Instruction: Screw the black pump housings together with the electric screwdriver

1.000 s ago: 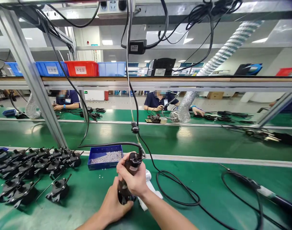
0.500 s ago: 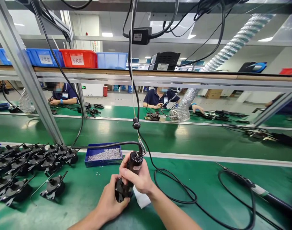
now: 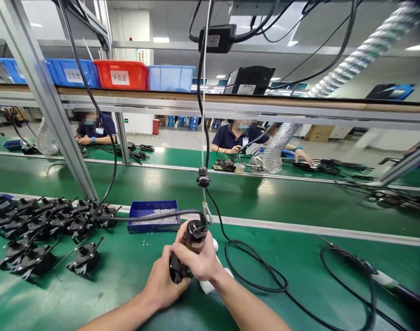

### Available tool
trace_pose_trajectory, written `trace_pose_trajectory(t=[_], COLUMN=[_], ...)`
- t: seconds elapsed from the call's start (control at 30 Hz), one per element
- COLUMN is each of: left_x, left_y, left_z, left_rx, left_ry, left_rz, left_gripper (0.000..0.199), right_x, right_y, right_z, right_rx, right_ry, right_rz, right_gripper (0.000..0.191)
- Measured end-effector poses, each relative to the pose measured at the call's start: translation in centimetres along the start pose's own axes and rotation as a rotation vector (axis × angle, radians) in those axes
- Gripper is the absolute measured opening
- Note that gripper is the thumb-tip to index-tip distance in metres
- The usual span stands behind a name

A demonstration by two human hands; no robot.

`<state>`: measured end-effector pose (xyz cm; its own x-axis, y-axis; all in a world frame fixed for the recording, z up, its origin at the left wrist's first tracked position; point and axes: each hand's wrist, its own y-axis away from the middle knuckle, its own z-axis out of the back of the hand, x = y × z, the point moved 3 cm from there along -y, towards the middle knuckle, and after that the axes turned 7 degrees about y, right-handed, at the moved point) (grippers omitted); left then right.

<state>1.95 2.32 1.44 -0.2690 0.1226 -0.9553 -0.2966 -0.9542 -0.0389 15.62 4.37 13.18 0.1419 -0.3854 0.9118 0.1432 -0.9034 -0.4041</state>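
Note:
My right hand (image 3: pixel 203 258) is wrapped round a black electric screwdriver (image 3: pixel 196 231), held upright with its cord running up from the top end. Below and to the left, my left hand (image 3: pixel 162 279) grips a black plastic housing (image 3: pixel 175 267) against the bench. The screwdriver's lower end is over this housing, but its tip is hidden by my fingers. A white piece (image 3: pixel 207 286) lies partly covered beside my right wrist. Behind my hands sits a blue tray (image 3: pixel 136 210) of small metal parts, with a few loose ones on the green bench before it.
Rows of similar black housings (image 3: pixel 84 258) stand at the left. To the right lie a looped black cable (image 3: pixel 254 257) and a long thin-tipped tool (image 3: pixel 382 278). A metal upright (image 3: pixel 63 119) rises at left. Co-workers (image 3: pixel 230 138) sit across the bench.
The view has shifted slightly. My hands keep their hold on the screwdriver and housing, and the screwdriver's top leans a little more towards me. Across the bench, a co-worker's hand has moved right.

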Motion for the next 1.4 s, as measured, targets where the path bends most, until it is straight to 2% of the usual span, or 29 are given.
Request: trace_pose_trajectory(t=[0.1, 0.13, 0.23, 0.3, 0.4, 0.47, 0.6, 0.7, 0.8, 0.97, 1.1, 1.27, 1.4], left_x=[-0.2, -0.2, 0.4, 0.9, 1.2, 1.0, 0.0, -0.6, -0.5, -0.1, -0.1, 0.6, 1.1], left_y=[0.7, 1.0, 1.3, 1.0, 0.1, -0.3, -0.6, -0.7, -1.0, -0.9, -0.8, -0.8, -0.8], left_z=[-0.6, -0.9, -1.2, -1.0, -0.6, -0.4, -0.2, -0.4, -0.6, -0.7, -0.7, -0.8, -1.0], left_rx=[0.015, 0.027, 0.028, 0.027, 0.113, 0.155, 0.153, 0.198, 0.211, 0.195, 0.195, 0.198, 0.192], left_ry=[-0.042, -0.022, 0.106, 0.220, 0.335, 0.327, 0.318, 0.402, 0.450, 0.478, 0.439, 0.473, 0.484], left_rz=[0.045, 0.062, 0.090, 0.075, 0.042, 0.051, 0.081, 0.058, 0.063, 0.074, 0.078, 0.059, 0.052], left_gripper=[0.052, 0.059, 0.099, 0.112, 0.100, 0.088, 0.060, 0.049, 0.048, 0.053, 0.056, 0.060, 0.060], right_x=[0.5, 0.8, 1.6, 1.6, 0.7, 0.0, -0.7, -0.7, -0.6, -1.2, -1.8, -1.1, -0.8], right_y=[-0.5, -0.7, -1.1, -1.4, -2.0, -2.2, -2.4, -2.4, -2.4, -2.2, -2.3, -2.2, -2.0], right_z=[0.2, 0.4, 1.3, 1.5, 1.3, 1.1, 0.8, 0.5, 0.0, -0.4, -0.4, -0.7, -0.6], right_rx=[-0.004, -0.017, -0.140, -0.187, -0.171, -0.158, -0.136, -0.079, -0.008, -0.122, -0.202, -0.136, -0.225], right_ry=[-0.124, -0.154, -0.170, -0.148, -0.134, -0.143, -0.144, -0.141, -0.129, -0.045, -0.073, -0.038, 0.059], right_rz=[-0.049, -0.036, 0.064, 0.101, 0.071, 0.037, 0.000, -0.031, -0.051, -0.009, -0.036, -0.058, 0.018], right_gripper=[0.027, 0.029, 0.032, 0.033, 0.036, 0.038, 0.041, 0.041, 0.036, 0.034, 0.036, 0.034, 0.028])
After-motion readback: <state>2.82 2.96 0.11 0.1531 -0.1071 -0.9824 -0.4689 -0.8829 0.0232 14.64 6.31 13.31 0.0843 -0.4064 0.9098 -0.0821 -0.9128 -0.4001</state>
